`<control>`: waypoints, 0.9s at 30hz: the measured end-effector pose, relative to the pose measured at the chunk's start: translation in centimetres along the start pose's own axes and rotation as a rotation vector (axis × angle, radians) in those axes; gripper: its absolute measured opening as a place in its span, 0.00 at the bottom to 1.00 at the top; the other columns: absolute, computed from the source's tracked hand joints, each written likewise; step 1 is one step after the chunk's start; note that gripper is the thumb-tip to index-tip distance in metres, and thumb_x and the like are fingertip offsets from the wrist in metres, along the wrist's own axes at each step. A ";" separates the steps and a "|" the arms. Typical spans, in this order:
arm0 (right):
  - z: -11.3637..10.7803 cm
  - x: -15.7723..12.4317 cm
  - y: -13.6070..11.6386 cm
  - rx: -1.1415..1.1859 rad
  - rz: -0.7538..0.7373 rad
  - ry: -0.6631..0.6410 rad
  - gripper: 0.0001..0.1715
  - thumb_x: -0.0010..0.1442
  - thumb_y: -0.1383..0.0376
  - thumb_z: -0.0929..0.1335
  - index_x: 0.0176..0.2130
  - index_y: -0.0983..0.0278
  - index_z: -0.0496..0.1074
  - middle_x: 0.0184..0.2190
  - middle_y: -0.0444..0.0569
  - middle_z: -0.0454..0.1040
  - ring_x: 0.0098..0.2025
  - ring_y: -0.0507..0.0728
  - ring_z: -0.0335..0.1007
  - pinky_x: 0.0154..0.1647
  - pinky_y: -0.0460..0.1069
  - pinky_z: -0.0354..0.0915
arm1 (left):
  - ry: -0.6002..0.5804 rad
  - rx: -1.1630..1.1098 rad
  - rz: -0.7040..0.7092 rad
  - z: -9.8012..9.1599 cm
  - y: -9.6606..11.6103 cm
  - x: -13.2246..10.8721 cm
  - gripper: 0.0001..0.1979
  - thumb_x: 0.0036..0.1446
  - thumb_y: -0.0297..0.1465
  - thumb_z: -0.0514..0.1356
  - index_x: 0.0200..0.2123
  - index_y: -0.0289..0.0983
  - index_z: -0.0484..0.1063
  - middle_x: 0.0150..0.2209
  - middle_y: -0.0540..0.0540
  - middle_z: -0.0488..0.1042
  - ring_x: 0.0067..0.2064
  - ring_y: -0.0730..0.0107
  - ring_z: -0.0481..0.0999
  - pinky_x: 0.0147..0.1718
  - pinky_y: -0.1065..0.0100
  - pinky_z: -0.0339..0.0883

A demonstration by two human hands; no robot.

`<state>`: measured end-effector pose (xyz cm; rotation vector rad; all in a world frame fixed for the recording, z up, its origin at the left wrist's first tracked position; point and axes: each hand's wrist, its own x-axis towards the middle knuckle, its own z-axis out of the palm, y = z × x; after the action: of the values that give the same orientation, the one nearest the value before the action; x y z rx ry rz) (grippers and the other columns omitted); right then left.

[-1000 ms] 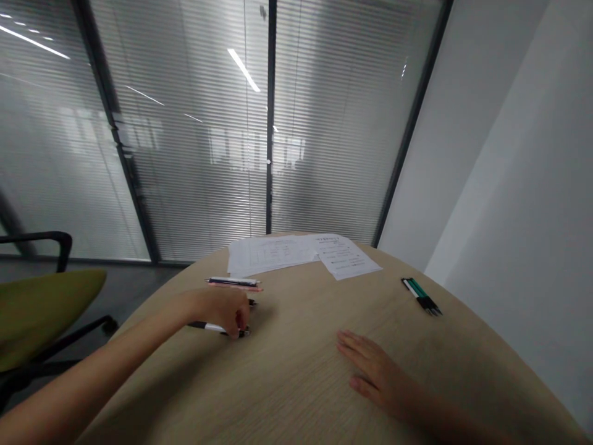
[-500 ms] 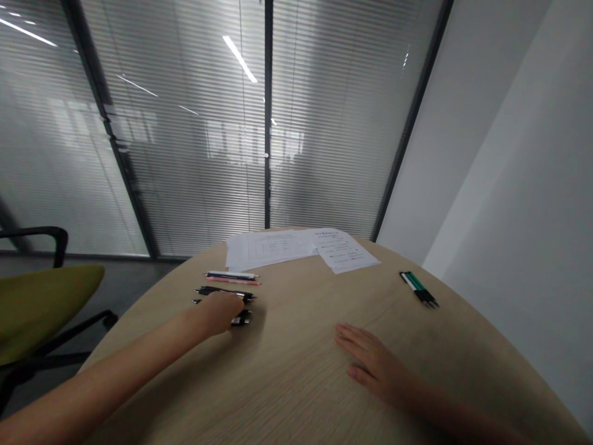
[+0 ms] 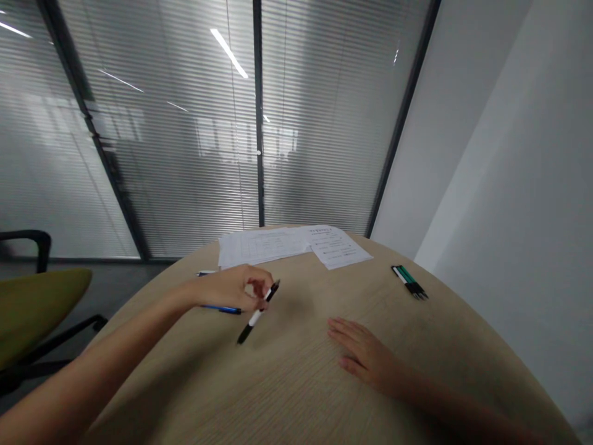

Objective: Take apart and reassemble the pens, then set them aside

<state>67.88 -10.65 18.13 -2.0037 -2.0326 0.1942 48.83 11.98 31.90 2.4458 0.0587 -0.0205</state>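
The head camera looks forward and down over the left hand [image 3: 234, 288].

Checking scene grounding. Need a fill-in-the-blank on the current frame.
1. The ____ hand pinches a pen.
2. The right hand lies palm-down on the table, holding ____.
3. The papers lie near the table's ____ edge.
4. The pens at right show white and ____ barrels.

Missing words: left; nothing; far; green.
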 end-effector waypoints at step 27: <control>-0.7 0.2 -0.5 -0.034 -0.035 0.024 0.28 0.59 0.57 0.56 0.54 0.68 0.57 0.57 0.54 0.53 0.59 0.55 0.44 0.58 0.52 0.44 | 0.143 -1.655 -0.177 4.7 -2.1 6.6 0.21 0.52 0.38 0.42 0.10 0.38 0.43 0.12 0.58 0.37 0.11 0.81 0.39 0.09 0.77 0.42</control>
<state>67.63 -10.56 18.90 -1.9792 -2.0674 0.1293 55.32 10.78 26.73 0.7806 0.2393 0.0912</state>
